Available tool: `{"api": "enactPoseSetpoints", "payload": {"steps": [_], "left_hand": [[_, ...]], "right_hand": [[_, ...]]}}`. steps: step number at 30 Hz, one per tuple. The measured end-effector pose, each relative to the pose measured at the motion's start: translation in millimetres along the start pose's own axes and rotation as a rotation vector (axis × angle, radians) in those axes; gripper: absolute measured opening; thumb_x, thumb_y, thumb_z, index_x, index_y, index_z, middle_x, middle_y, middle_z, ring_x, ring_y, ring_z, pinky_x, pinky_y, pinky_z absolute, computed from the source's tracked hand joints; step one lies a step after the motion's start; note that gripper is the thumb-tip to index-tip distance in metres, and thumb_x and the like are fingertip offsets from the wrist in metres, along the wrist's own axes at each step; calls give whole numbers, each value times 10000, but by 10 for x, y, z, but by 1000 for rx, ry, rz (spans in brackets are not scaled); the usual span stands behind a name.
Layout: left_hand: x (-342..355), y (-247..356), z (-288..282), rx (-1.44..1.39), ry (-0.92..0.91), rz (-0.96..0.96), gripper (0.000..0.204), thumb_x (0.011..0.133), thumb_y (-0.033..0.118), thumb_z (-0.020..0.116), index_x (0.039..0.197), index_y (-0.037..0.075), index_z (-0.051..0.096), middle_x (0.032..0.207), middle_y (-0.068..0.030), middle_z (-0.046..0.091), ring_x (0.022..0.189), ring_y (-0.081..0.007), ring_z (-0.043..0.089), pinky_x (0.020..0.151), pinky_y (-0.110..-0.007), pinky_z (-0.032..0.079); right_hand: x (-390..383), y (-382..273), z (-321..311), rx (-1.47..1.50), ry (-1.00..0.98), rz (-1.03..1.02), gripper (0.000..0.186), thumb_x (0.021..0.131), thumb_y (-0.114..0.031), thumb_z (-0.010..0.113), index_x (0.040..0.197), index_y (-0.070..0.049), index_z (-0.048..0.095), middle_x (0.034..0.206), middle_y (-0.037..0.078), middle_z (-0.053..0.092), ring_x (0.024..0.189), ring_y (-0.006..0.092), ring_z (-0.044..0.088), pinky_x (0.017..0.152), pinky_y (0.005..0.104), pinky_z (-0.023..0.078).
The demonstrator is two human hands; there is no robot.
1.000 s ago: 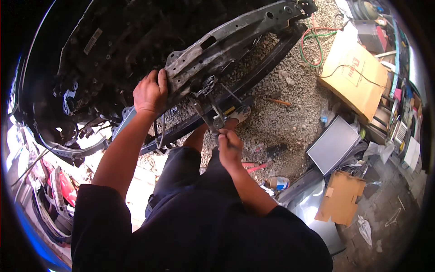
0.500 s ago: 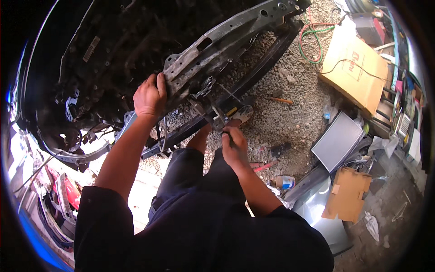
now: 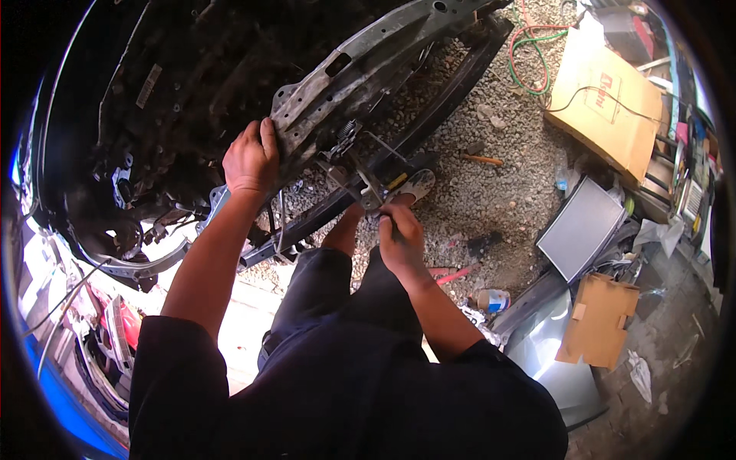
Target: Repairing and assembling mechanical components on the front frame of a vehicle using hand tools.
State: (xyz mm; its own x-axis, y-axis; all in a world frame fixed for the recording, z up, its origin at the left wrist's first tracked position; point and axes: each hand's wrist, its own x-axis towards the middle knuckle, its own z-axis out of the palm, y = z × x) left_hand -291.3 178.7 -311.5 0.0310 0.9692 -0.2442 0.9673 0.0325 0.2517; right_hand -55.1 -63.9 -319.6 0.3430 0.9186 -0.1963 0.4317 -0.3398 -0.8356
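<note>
A long bare-metal front crossmember (image 3: 330,92), drilled with holes, runs diagonally across the front of a car. My left hand (image 3: 251,159) is closed over its near end, the fingertips hidden beyond the edge. Lower and to the right, my right hand (image 3: 400,236) is closed round a dark, slim handle whose kind I cannot make out. Just ahead of that fist is a metal bracket (image 3: 372,193), beside a black curved bumper beam (image 3: 437,119). A small coil spring and latch (image 3: 347,136) hang under the crossmember.
The dark engine bay (image 3: 192,92) fills the upper left. On the gravel (image 3: 468,199) lie a wooden-handled hammer (image 3: 484,159) and red and green hoses (image 3: 529,38). At the right are a large cardboard box (image 3: 606,103), a flat grey radiator-like panel (image 3: 581,230) and torn cardboard (image 3: 598,320).
The view has shifted slightly. My right hand remains close to the bracket, its wrist turned a little, while my left hand keeps its place on the crossmember.
</note>
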Motion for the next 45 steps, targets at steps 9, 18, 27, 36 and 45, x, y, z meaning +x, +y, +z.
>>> {"api": "enactPoseSetpoints", "payload": {"steps": [9,18,27,36,45], "left_hand": [[104,-42,114,-22,56,56,500,1143,487,426,1026,77,688,1050,-238,749,1040,-474,695,898,-567,542],[5,-33,98,-18,44,30,532,1143,509,401,1063,82,707,1088,-248,748,1058,-484,692,900,-569,543],[46,-38,149,10,70,68,552,1147,512,375,1078,88,723,1070,-261,748,1048,-507,684,885,-588,542],[47,-27,156,34,40,26,559,1148,516,370,1124,99,742,1099,-252,760,1071,-499,688,902,-579,545],[39,-77,183,44,66,60,570,1146,518,359,1149,100,746,1121,-263,755,1081,-520,680,913,-588,540]], "right_hand": [[571,725,0,1034,-681,1282,259,939,-213,590,986,-1,732,797,174,742,420,136,453,357,261,327],[115,154,4,-194,-2,-286,296,1010,-181,608,1154,47,732,952,129,767,696,191,673,651,328,565],[160,344,-48,829,-457,1082,230,993,-176,616,1095,-8,736,866,166,752,495,240,576,438,371,441],[433,789,26,581,-277,514,231,993,-180,639,1062,10,750,938,209,767,653,278,666,576,394,525],[-142,12,37,-94,58,-163,245,1069,-193,610,1192,-12,722,794,98,728,662,171,718,529,294,523]]}}
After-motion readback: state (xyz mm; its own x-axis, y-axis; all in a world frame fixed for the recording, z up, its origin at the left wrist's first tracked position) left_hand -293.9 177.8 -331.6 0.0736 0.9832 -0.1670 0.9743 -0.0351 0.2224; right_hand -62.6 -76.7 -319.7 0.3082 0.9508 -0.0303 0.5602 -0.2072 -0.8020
